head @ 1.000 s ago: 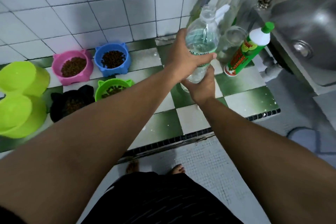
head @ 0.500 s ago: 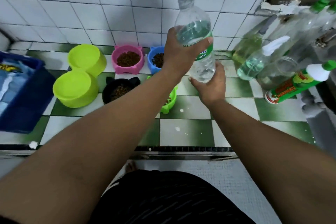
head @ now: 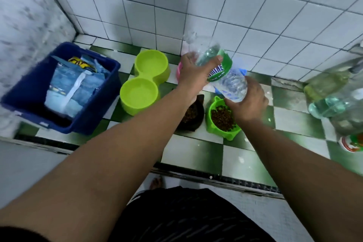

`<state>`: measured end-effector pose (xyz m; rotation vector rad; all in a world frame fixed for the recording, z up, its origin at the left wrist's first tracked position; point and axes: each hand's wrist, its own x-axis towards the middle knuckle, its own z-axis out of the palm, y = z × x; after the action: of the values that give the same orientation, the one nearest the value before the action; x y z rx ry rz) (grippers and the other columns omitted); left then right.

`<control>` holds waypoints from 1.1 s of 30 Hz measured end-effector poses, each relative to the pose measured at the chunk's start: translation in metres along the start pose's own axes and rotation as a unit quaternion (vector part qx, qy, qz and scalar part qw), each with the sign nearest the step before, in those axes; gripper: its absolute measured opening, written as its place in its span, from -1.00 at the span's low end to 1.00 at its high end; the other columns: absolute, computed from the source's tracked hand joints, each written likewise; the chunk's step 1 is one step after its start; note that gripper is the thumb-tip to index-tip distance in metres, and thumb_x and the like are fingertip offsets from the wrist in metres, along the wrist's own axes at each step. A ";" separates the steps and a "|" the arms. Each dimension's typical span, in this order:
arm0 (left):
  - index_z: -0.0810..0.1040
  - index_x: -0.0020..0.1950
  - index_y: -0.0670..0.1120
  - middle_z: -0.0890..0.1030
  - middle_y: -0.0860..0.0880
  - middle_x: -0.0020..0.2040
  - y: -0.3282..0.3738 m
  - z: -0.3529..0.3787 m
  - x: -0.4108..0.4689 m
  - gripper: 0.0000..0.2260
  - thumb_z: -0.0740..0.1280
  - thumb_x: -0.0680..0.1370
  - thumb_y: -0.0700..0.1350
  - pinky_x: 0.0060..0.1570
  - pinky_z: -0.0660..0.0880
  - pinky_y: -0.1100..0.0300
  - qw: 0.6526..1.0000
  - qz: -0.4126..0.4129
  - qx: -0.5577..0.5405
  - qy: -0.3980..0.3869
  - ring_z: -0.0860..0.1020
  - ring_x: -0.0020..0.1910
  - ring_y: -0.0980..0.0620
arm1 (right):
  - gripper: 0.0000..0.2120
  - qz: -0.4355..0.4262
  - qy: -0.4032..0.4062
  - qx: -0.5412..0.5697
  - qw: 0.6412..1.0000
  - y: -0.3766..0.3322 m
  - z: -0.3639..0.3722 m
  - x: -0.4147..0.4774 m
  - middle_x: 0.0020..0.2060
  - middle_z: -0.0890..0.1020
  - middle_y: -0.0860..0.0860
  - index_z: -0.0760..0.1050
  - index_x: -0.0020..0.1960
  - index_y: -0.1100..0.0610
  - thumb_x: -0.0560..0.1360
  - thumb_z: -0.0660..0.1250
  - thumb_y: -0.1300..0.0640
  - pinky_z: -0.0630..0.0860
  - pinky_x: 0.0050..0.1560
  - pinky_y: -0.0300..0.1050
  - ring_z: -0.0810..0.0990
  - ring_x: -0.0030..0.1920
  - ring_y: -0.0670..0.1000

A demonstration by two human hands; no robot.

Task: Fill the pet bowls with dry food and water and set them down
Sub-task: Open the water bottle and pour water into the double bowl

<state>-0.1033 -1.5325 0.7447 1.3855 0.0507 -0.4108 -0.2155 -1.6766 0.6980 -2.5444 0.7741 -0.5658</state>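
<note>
1. The bottle is in the air above the bowls, held with both hands. It is tilted, its neck pointing up and left toward the wall. The neck is blurred, so I cannot tell if a cap is on it.
2. The left hand grips the upper part of the bottle, at the green label, with the thumb across the front.
3. The right hand holds the lower end of the bottle, with the fingers curled round the base.
4. There is clear water inside the bottle.
5. The double bowl, lime green, stands on the floor to the left of the left hand. I cannot tell if there is water in its cups.
6. The green bowl stands under the right hand and holds brown kibble.
7. The black bowl is just beside the green bowl, on its left, partly hidden by the left forearm. It also holds kibble.
8. The pink bowl shows only as an edge behind the left hand, and the blue bowl only as a small piece behind the bottle.
9. A blue bin stands at the left, near the double bowl, with bags inside.
10. More bottles stand at the right edge, blurred.
</note>
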 end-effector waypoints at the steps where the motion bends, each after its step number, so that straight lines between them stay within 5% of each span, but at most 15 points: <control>1: 0.40 0.30 0.00 0.54 -0.01 0.28 0.000 -0.007 0.003 -0.24 0.65 0.23 0.18 -0.06 0.70 -0.14 1.000 -0.006 -0.014 0.002 0.68 0.12 -0.09 | -0.21 -0.003 -0.005 -0.002 1.000 -0.002 0.004 0.002 0.32 0.49 0.02 0.33 0.43 0.01 0.28 0.56 -0.08 0.31 0.32 0.11 0.43 0.35 0.09; 4: 0.38 0.36 -0.06 0.54 -0.08 0.31 -0.002 -0.025 0.014 -0.33 0.64 0.38 0.02 -0.20 0.69 -0.01 0.999 -0.035 -0.035 -0.007 0.69 0.07 -0.09 | -0.20 -0.013 -0.016 0.000 1.000 -0.011 0.012 0.006 0.34 0.47 0.00 0.31 0.45 -0.02 0.29 0.57 -0.01 0.23 0.34 0.07 0.40 0.36 0.05; 9: 0.38 0.38 -0.08 0.55 -0.11 0.34 -0.003 -0.034 0.027 -0.27 0.64 0.34 0.06 -0.23 0.67 0.07 0.996 -0.066 -0.059 0.011 0.69 0.10 -0.12 | -0.24 -0.039 -0.015 -0.018 0.999 -0.015 0.022 0.015 0.34 0.48 0.04 0.34 0.42 0.01 0.29 0.55 -0.01 0.24 0.35 0.10 0.42 0.33 0.09; 20: 0.50 0.32 -0.09 0.69 -0.17 0.12 -0.020 -0.036 0.053 -0.52 0.55 0.49 0.01 -0.12 0.70 -0.05 0.988 -0.128 -0.087 0.017 0.69 0.07 -0.17 | -0.21 -0.105 -0.010 -0.073 0.992 -0.009 0.031 0.038 0.30 0.51 0.08 0.38 0.40 0.08 0.25 0.59 0.00 0.28 0.30 0.08 0.44 0.32 0.13; 30: 0.41 0.43 -0.15 0.70 -0.21 0.08 -0.022 -0.038 0.072 -0.36 0.58 0.45 0.01 -0.16 0.70 -0.05 0.980 -0.155 -0.114 0.046 0.73 -0.05 -0.16 | -0.22 -0.124 -0.018 -0.108 0.986 -0.012 0.037 0.053 0.29 0.51 0.02 0.37 0.42 0.03 0.26 0.57 -0.05 0.23 0.34 0.06 0.42 0.32 0.10; 33: 0.46 0.39 -0.18 0.71 -0.21 0.04 -0.024 -0.040 0.076 -0.44 0.54 0.49 0.01 -0.15 0.70 -0.02 0.980 -0.161 -0.108 0.041 0.73 -0.06 -0.15 | -0.22 -0.134 -0.023 -0.115 0.984 -0.012 0.038 0.054 0.30 0.50 0.03 0.36 0.42 0.03 0.27 0.56 -0.04 0.20 0.35 0.05 0.42 0.32 0.10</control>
<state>-0.0325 -1.5161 0.6937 1.1802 0.3805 -0.5998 -0.1508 -1.6893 0.6863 -2.8902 0.5098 -0.5242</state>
